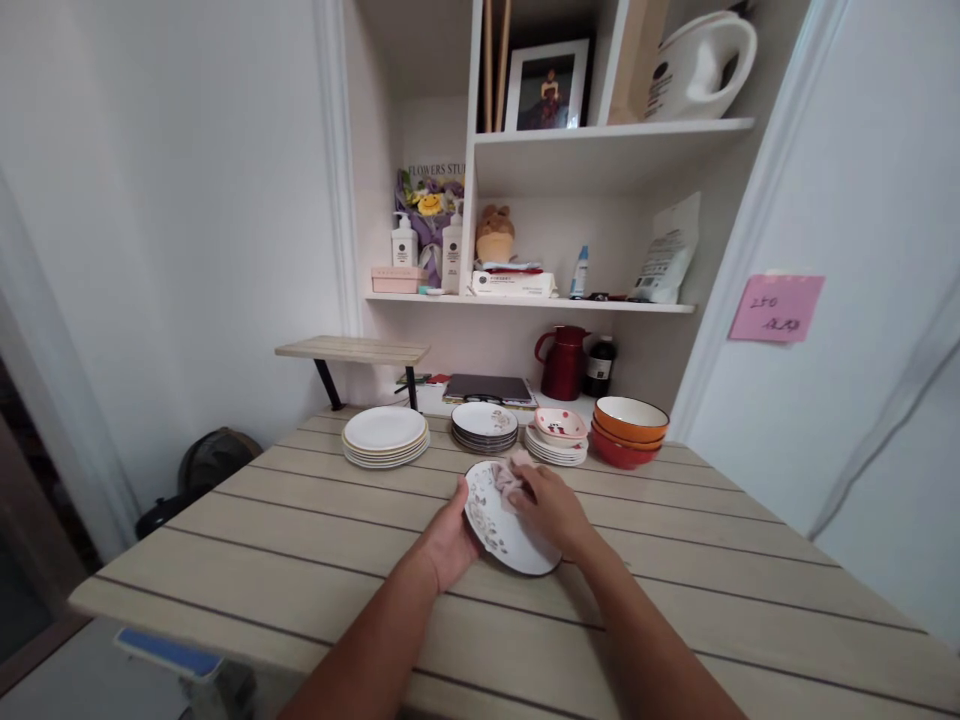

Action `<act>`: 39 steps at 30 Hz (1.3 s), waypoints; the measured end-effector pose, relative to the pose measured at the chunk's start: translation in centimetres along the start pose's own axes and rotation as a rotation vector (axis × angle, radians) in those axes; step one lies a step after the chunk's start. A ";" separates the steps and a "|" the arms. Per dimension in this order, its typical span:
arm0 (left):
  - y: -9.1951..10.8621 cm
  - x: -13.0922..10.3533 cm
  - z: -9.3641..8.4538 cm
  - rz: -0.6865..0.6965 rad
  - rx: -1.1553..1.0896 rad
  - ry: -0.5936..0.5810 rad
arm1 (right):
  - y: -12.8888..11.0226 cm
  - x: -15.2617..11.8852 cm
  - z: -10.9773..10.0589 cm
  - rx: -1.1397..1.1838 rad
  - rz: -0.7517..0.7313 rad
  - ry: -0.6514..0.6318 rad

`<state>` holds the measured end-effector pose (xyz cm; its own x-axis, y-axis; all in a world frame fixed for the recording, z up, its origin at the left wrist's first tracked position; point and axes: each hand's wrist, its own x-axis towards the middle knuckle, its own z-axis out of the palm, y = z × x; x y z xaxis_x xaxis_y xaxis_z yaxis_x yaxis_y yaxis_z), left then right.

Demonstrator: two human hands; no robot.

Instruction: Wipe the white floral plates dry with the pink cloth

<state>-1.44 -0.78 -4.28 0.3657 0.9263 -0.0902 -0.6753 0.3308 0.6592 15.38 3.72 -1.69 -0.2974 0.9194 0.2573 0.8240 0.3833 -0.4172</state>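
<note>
A white plate (517, 545) with a dark rim and a grey-brown floral print is tilted up above the table. My left hand (452, 538) grips its left edge, with the thumb on the rim and the other fingers hidden behind it. In my right hand (553, 508) is a bunched pale pink cloth (511, 478), pressed against the plate's upper right face. Just behind stands a stack of similar dark-rimmed plates (484, 420).
White plates (385, 430) are stacked at the left. Small plates (555, 452) carry pinkish square bowls (561, 426). Orange and red bowls (628, 435) stand at the right. Behind are a dark laptop (489, 388), a red jug (564, 364) and a small raised shelf (352, 349).
</note>
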 end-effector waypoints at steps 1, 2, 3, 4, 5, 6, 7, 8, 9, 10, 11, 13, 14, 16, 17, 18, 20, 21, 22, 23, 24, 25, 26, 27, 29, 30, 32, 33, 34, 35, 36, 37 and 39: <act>0.0 0.0 0.0 -0.003 -0.002 0.000 | 0.4 -0.3 -0.3 -0.042 0.044 -0.040; 0.0 0.0 0.0 -0.005 -0.005 -0.001 | 0.6 -0.6 -0.7 -0.079 0.073 -0.089; -0.1 0.0 -0.1 -0.007 -0.009 -0.003 | 0.8 -1.0 -1.1 -0.109 0.081 -0.142; -0.1 0.0 -0.2 -0.008 -0.014 -0.005 | 0.8 -1.4 -1.5 -0.127 0.065 -0.198; -0.1 0.0 -0.2 -0.008 -0.020 -0.006 | 0.7 -1.8 -1.8 -0.127 0.023 -0.254; -0.2 0.0 -0.3 -0.008 -0.025 -0.007 | 0.5 -2.2 -2.0 -0.108 -0.035 -0.310; -0.2 0.0 -0.3 -0.009 -0.028 -0.010 | 0.3 -2.6 -2.2 -0.075 -0.100 -0.361; -0.2 0.0 -0.2 -0.010 -0.031 -0.012 | 0.0 -2.9 -2.3 -0.030 -0.160 -0.402; -0.1 0.0 -0.2 -0.009 -0.031 -0.013 | -0.3 -3.1 -2.3 0.026 -0.209 -0.426; -0.1 0.0 -0.1 -0.007 -0.031 -0.014 | -0.7 -3.2 -2.3 0.091 -0.242 -0.434; 0.0 -0.1 -0.1 -0.007 -0.031 -0.014 | -1.1 -3.2 -2.1 0.163 -0.261 -0.431; 0.0 -0.1 0.1 -0.004 -0.034 -0.005 | -1.9 -3.0 -1.6 0.310 -0.280 -0.395; 0.1 -0.1 0.1 -0.003 -0.036 -0.004 | -2.2 -2.8 -1.3 0.365 -0.290 -0.359; 0.1 -0.1 0.1 0.000 -0.033 -0.008 | -2.5 -2.2 -0.6 0.397 -0.311 -0.248; 0.1 -0.1 0.1 0.009 -0.029 -0.010 | -2.4 -1.8 -0.3 0.378 -0.316 -0.180; 0.1 -0.1 0.1 0.016 -0.023 -0.012 | -2.1 -1.5 0.0 0.344 -0.306 -0.117; 0.0 -0.2 0.1 0.020 -0.011 -0.006 | -1.2 -0.9 0.4 0.248 -0.230 -0.027; 0.0 -0.2 0.0 0.019 -0.008 -0.004 | -0.6 -0.8 0.4 0.194 -0.171 -0.006; 0.0 -0.2 0.0 0.017 -0.007 -0.004 | 0.0 -0.7 0.3 0.137 -0.109 0.002; 0.0 -0.2 0.1 0.015 -0.009 -0.009 | 0.6 -0.7 0.1 0.082 -0.051 -0.010; -0.1 -0.2 0.1 0.013 -0.012 -0.014 | 1.0 -0.8 -0.2 0.030 -0.001 -0.040; -0.1 -0.2 0.1 0.012 -0.015 -0.018 | 1.3 -1.0 -0.5 -0.015 0.038 -0.080; -0.1 -0.2 0.1 0.007 -0.016 -0.020 | 1.5 -1.2 -0.9 -0.051 0.061 -0.127; -0.1 -0.3 0.2 0.001 -0.015 -0.018 | 1.5 -1.5 -1.3 -0.073 0.066 -0.175; -0.1 -0.3 0.2 -0.012 -0.010 -0.013 | 1.3 -2.2 -1.9 -0.068 0.009 -0.274; -0.1 -0.3 0.2 -0.013 -0.009 -0.010 | 1.1 -2.5 -2.1 -0.041 -0.044 -0.320; -0.1 -0.3 0.2 -0.013 -0.008 -0.002 | 0.5 -2.9 -2.3 0.044 -0.146 -0.393; -0.1 -0.3 0.1 -0.016 -0.008 0.002 | 0.3 -3.1 -2.3 0.100 -0.180 -0.412; -0.1 -0.3 0.1 -0.020 -0.010 0.004 | 0.0 -3.1 -2.2 0.165 -0.201 -0.418; 0.0 -0.3 0.1 -0.021 -0.012 0.008 | -0.3 -3.1 -2.0 0.236 -0.210 -0.415; 0.0 -0.2 0.1 -0.020 -0.015 0.010 | -0.6 -3.0 -1.7 0.309 -0.213 -0.403; 0.0 -0.2 0.2 -0.015 -0.019 0.010 | -0.9 -2.8 -1.4 0.375 -0.217 -0.381; 0.0 -0.2 0.2 0.004 -0.024 0.010 | -1.4 -2.3 -0.6 0.453 -0.227 -0.302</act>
<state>-1.37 -0.98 -4.11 0.3566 0.9294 -0.0947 -0.6923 0.3310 0.6412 15.22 1.03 -1.19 -0.6209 0.7690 0.1520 0.4554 0.5116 -0.7286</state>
